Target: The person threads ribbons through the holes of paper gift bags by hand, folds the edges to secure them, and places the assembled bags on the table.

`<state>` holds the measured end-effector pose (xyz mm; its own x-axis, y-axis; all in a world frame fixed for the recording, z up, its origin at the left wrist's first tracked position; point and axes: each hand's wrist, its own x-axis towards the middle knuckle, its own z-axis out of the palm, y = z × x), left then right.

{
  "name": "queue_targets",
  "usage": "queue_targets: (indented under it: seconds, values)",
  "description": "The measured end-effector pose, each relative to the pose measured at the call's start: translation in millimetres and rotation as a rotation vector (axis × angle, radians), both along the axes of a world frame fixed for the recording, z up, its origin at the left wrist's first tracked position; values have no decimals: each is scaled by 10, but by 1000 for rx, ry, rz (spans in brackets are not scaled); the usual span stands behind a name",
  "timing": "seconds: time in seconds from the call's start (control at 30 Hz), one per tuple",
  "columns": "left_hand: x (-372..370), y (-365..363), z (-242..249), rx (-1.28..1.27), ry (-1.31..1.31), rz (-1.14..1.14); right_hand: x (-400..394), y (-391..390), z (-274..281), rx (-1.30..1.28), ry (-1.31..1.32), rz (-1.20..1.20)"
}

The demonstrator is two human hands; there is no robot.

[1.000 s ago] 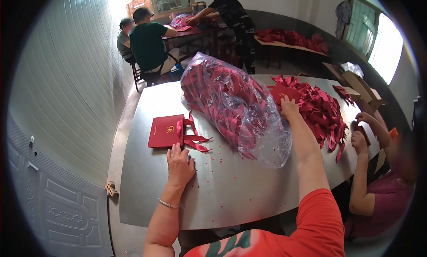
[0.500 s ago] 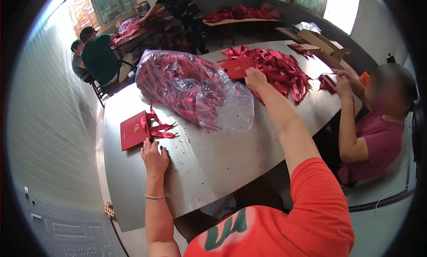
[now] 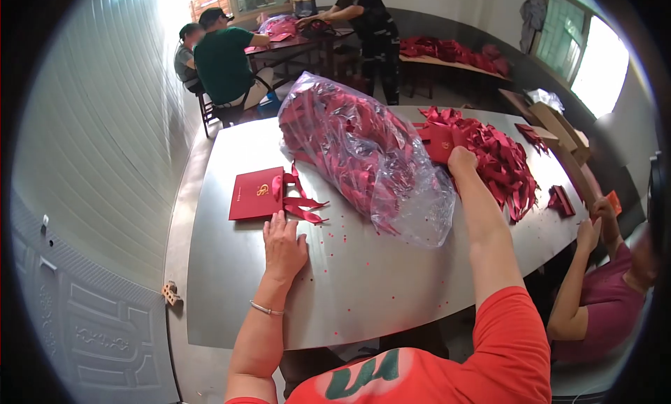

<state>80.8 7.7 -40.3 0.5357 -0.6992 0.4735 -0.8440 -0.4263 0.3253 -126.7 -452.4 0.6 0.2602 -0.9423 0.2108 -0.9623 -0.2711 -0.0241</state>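
Note:
A flat dark-red gift bag (image 3: 256, 194) with a gold emblem and ribbon handles lies at the table's left side. My left hand (image 3: 284, 250) rests palm down with fingers stretched out, its fingertips at the bag's lower right corner. Across the table, my right hand (image 3: 462, 163) has its fingers closed at the lower edge of another red gift bag (image 3: 439, 144). That bag lies against a heap of red ribboned bags (image 3: 496, 159); my fingertips are partly hidden. Between my arms sits a large clear plastic sack (image 3: 363, 152) packed with red ribboned items.
Small red dots (image 3: 335, 237) are scattered over the metal table (image 3: 279, 320). A folded red bag (image 3: 561, 201) lies near a co-worker in a purple shirt (image 3: 604, 306) at the right. Cardboard boxes (image 3: 559, 135) stand behind. Other people work at a back table (image 3: 307, 42).
My view has shifted, so the table sits lower and further right. Both my hands stay at the same bags. The co-worker's hands at the right have moved away from the folded bag.

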Motion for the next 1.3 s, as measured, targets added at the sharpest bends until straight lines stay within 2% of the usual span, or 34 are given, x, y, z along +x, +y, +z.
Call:
queue_targets:
  seconds: [0.03, 0.07, 0.17, 0.2, 0.27, 0.33, 0.4, 0.43, 0.47, 0.53, 0.6, 0.63, 0.67, 0.73, 0.8, 0.93, 0.97, 1.0, 1.1, 1.13, 1.23, 1.3]
  values:
    - [-7, 11, 6, -7, 2, -14, -40, 50, 52, -5, 93, 127]
    - [-16, 13, 6, -11, 4, -8, -74, 52, 107, -9, 94, 132]
    - [-64, 1, 82, -131, -45, -57, -192, 172, 302, -236, -126, 124]
    - [-92, 5, 123, -134, -44, -57, -256, 384, 452, -239, -125, 123]
    - [-172, -15, 209, -290, 47, -248, -381, 1004, 733, -360, -229, 278]
    - [-345, -24, 286, -312, 147, -334, -498, 1494, 717, -501, -247, 415]
    - [-507, -1, 288, -239, 704, -531, -534, 2180, 684, -541, -105, 483]
    - [-558, 4, 254, -274, 823, -705, -530, 2538, 623, -529, -152, 569]
    - [-623, -11, 151, -317, 1134, -819, -509, 2843, 476, -543, -133, 636]
    - [-818, 5, 234, -475, 1394, -980, -447, 3370, 257, -309, -168, 793]
    - [-767, 66, 210, -281, 1486, -883, -409, 3769, 120, -149, -302, 916]
    - [-742, 22, 149, -283, 1483, -864, -373, 3845, 127, -86, -350, 888]
    - [-731, 118, 296, -265, 1652, -887, -341, 3863, 156, -26, -399, 864]
    - [-786, 156, 445, -474, 1671, -1020, -301, 3879, 189, -14, -357, 801]
    - [-753, 164, 471, -470, 1638, -1009, -307, 3910, 187, 0, -319, 775]
    - [-685, 169, 499, -502, 1728, -1030, -388, 3916, 271, -15, -320, 783]
    - [-643, 157, 463, -565, 1728, -960, -419, 3898, 299, -18, -297, 766]
    - [-573, 154, 460, -510, 1624, -873, -446, 3873, 279, -11, -295, 762]
    - [-605, 90, 360, -541, 940, -550, -481, 3861, 160, -123, -319, 816]
    - [-540, 125, 356, -404, 505, -486, -483, 3896, 118, -111, -281, 812]
    - [-587, 246, 469, 26, 196, -245, -448, 4013, 103, -87, -238, 830]
    - [-511, 253, 440, 109, 261, -306, -451, 4048, 127, -83, -214, 829]
